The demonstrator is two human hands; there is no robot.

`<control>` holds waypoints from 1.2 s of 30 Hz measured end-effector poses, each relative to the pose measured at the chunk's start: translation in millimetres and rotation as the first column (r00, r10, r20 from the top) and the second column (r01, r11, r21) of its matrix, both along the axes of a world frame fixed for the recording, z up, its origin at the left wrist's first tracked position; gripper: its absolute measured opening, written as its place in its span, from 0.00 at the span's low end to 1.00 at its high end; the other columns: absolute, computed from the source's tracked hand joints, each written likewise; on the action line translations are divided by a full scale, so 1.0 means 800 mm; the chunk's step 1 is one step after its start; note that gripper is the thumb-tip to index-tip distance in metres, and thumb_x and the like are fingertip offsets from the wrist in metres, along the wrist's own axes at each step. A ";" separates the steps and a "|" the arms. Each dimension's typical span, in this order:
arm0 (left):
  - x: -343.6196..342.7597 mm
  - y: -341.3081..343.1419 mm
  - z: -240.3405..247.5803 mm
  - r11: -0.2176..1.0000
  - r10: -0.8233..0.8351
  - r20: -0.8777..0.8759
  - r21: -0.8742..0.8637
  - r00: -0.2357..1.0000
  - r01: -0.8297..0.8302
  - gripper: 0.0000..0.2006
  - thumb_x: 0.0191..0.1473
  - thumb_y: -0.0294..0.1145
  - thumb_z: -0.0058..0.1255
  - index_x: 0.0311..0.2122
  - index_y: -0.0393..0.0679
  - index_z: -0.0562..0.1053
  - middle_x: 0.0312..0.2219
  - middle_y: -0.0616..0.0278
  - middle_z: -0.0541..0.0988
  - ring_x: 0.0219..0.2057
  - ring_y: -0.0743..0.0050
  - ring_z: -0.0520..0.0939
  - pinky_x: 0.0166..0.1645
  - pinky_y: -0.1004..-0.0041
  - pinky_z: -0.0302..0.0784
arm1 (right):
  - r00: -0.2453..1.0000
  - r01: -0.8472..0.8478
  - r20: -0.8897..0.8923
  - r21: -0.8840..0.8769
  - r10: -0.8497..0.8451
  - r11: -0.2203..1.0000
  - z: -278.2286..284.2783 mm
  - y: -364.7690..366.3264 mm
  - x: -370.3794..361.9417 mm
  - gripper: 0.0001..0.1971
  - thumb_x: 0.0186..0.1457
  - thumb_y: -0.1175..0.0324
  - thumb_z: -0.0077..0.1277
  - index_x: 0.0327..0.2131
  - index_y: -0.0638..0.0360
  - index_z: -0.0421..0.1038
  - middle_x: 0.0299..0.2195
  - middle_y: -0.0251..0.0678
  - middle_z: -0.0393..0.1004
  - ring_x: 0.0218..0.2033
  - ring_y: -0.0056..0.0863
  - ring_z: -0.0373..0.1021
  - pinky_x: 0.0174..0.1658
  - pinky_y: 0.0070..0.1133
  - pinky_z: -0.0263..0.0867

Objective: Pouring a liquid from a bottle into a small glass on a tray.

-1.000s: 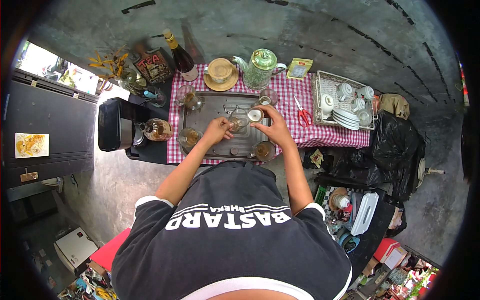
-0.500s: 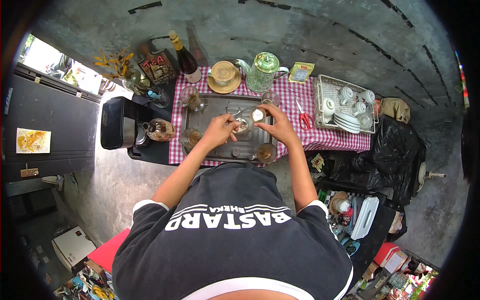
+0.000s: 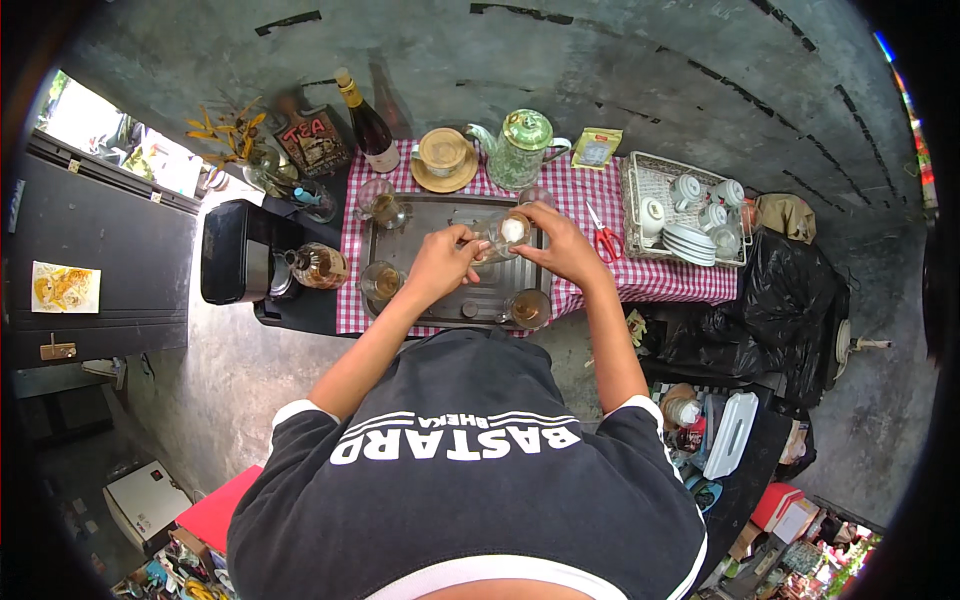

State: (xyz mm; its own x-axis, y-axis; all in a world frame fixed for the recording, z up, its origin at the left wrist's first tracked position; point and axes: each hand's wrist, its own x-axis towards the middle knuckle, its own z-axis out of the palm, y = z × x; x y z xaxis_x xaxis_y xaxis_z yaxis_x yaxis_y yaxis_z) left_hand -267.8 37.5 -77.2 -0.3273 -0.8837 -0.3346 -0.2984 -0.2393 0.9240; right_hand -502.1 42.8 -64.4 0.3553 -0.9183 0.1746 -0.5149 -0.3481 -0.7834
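I log: left hand (image 3: 440, 265) pinching clear glass (image 3: 493, 254); right hand (image 3: 563, 245) gripping pale-centred cup (image 3: 513, 230) close beside, over tray (image 3: 435, 215). Step, I judge: paired hold; next calls for steadiness.

A mottled grey wall (image 3: 420, 60), broken by dark streaks (image 3: 520, 13), curves ahead of me. To my left, bright daylight fills an opening (image 3: 85, 115) above a dark panel (image 3: 110, 250) bearing a yellowish picture (image 3: 66, 287) and a brass-coloured latch (image 3: 58, 347). Light washes over the smooth grey floor (image 3: 225, 400). Before me stands a table covered by a red-and-white checked cloth (image 3: 680, 287).
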 end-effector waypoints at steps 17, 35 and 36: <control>0.004 0.006 0.027 0.999 0.001 -0.118 0.037 0.993 0.004 0.10 0.64 0.31 0.53 0.36 0.34 0.73 0.29 0.59 0.81 0.22 0.73 0.85 0.22 0.79 0.76 | 0.974 -0.114 -0.198 -0.019 0.108 0.993 0.053 -0.007 0.010 0.27 0.46 0.67 0.65 0.51 0.60 0.71 0.46 0.43 0.74 0.49 0.46 0.72 0.51 0.35 0.69; 0.017 0.007 0.031 0.998 0.057 -0.445 0.037 0.894 -0.046 0.11 0.66 0.34 0.51 0.39 0.35 0.71 0.31 0.57 0.80 0.23 0.69 0.85 0.23 0.79 0.77 | 0.857 -0.277 -0.472 -0.078 0.209 0.958 0.141 -0.033 0.035 0.30 0.44 0.67 0.66 0.54 0.60 0.72 0.39 0.42 0.72 0.44 0.42 0.72 0.48 0.35 0.68; 0.019 0.007 0.033 0.998 0.063 -0.461 0.027 0.885 -0.057 0.11 0.66 0.35 0.51 0.39 0.35 0.71 0.31 0.57 0.80 0.23 0.69 0.85 0.23 0.79 0.77 | 0.842 -0.300 -0.491 -0.083 0.223 0.950 0.150 -0.035 0.039 0.30 0.44 0.66 0.66 0.53 0.59 0.72 0.39 0.42 0.72 0.44 0.42 0.72 0.48 0.35 0.68</control>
State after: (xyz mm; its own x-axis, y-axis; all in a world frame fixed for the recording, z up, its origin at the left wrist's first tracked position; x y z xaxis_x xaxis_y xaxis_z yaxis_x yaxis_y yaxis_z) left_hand -252.7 42.9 -51.1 -0.3940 -0.9032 -0.1700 0.1758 -0.2556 0.9507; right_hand -471.2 14.5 55.9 0.6528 -0.7557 0.0527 -0.6806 -0.6156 -0.3974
